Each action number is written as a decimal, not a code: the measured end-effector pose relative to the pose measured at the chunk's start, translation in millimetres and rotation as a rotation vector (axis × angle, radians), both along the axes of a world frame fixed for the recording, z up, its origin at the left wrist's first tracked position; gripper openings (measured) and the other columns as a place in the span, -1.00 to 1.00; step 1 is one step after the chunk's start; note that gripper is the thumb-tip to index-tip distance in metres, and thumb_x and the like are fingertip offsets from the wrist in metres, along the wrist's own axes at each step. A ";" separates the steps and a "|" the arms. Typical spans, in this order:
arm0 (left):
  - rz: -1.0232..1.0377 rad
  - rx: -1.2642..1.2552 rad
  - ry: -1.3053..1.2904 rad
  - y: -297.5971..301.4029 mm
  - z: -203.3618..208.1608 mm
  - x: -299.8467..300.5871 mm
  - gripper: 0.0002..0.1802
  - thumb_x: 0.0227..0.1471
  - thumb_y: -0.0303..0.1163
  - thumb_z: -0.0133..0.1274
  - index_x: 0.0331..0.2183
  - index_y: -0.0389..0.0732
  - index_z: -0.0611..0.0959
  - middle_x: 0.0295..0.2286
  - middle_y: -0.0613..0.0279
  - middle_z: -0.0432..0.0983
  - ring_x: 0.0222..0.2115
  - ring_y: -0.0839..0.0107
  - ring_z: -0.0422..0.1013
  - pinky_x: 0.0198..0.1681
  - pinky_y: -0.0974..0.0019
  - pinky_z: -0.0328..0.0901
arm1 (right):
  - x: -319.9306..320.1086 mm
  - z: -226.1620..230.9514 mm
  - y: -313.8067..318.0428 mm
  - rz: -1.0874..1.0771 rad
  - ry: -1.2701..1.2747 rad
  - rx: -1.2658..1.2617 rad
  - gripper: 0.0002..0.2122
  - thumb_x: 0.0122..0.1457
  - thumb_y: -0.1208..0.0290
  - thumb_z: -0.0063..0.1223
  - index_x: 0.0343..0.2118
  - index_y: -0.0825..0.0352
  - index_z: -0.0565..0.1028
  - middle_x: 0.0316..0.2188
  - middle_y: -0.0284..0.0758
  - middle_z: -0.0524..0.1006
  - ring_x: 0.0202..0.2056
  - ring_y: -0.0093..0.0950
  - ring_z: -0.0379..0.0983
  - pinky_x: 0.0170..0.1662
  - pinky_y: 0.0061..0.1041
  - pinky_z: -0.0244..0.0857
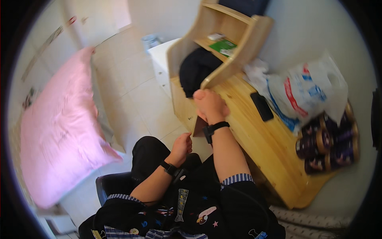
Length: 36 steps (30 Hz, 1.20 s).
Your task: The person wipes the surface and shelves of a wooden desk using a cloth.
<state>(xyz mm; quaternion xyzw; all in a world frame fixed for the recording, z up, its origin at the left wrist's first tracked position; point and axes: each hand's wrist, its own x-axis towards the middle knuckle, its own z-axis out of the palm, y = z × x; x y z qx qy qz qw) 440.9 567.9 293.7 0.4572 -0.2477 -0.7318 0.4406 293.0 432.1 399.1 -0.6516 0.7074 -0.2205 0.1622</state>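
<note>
My right hand (211,105) is raised at the near edge of the wooden desk (254,131), its fingers curled closed. Below it shows a dark reddish-brown surface (202,126); I cannot tell whether the hand touches it. Just beyond that hand, a black cloth item (197,71) lies against the desk's shelf. Over my lap, my left hand (182,149) is closed in a loose fist, apart from the desk. Whatever either hand may hold is hidden. Both wrists wear black bands.
On the desk lie a black phone (262,106), a white plastic bag (310,89) and several dark jars (328,147). The shelf (234,16) holds a green packet (224,47). A white cabinet (161,65) stands behind the desk. To the left is a large pink cushion (65,131).
</note>
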 end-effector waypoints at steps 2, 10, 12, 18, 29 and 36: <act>-0.109 0.039 -0.004 9.0 2.1 -26.7 -0.52 0.33 -0.09 -0.07 -0.62 0.08 0.20 -0.68 0.53 0.00 -0.68 0.55 -0.07 -0.58 0.35 -0.09 | -25.4 -11.4 11.7 0.014 -0.062 0.003 -0.67 0.13 0.05 0.04 -0.26 0.17 0.66 -0.26 -0.19 0.69 -0.18 -0.11 0.62 -0.11 -0.14 0.45; -0.146 -0.014 0.060 16.6 0.2 -102.9 -0.54 0.35 0.16 -0.12 -0.52 0.15 0.30 -0.66 0.57 0.11 -0.68 0.62 0.03 -0.60 0.40 -0.09 | -73.9 -26.6 87.1 -0.159 -0.494 -0.033 -0.69 0.03 0.03 0.14 -0.26 0.12 0.61 -0.24 -0.23 0.66 -0.09 -0.16 0.59 -0.12 -0.16 0.42; -0.331 0.057 0.092 17.1 7.8 -112.8 -0.55 0.35 0.21 -0.16 -0.47 0.15 0.31 -0.63 0.56 0.11 -0.65 0.62 0.01 -0.55 0.44 -0.05 | -107.5 -39.4 117.6 -0.341 -0.372 -0.266 -0.68 0.03 0.04 0.18 -0.22 0.11 0.60 -0.22 -0.24 0.63 -0.10 -0.13 0.57 -0.07 -0.10 0.42; -0.457 0.097 0.076 17.8 -4.0 -163.7 -0.49 0.27 0.31 -0.13 -0.46 0.11 0.37 -0.61 0.52 0.11 -0.61 0.55 0.04 -0.48 0.41 -0.01 | -217.0 -78.6 231.9 -0.753 -0.029 -0.444 -0.69 0.09 0.20 0.17 -0.08 0.08 0.59 -0.15 -0.20 0.59 -0.07 -0.07 0.50 -0.04 -0.07 0.45; -0.391 0.008 0.050 20.4 -63.2 -197.7 -0.57 0.22 0.03 -0.05 -0.18 -0.15 0.54 -0.43 0.38 0.42 -0.49 0.52 0.30 -0.41 0.38 0.20 | -319.5 -51.4 426.7 -1.356 0.188 0.205 -0.37 0.17 -0.04 0.13 0.29 0.05 0.34 0.22 -0.15 0.41 0.19 0.00 0.35 0.21 -0.06 0.32; -0.429 -0.023 0.040 32.8 -45.5 -183.5 -0.59 0.25 0.03 -0.05 -0.21 -0.14 0.54 -0.46 0.37 0.43 -0.52 0.53 0.32 -0.46 0.41 0.21 | -346.4 -55.2 405.6 -1.211 0.266 0.347 -0.63 0.15 0.19 0.13 0.04 0.09 0.57 0.03 -0.13 0.58 0.10 -0.10 0.49 0.08 -0.13 0.43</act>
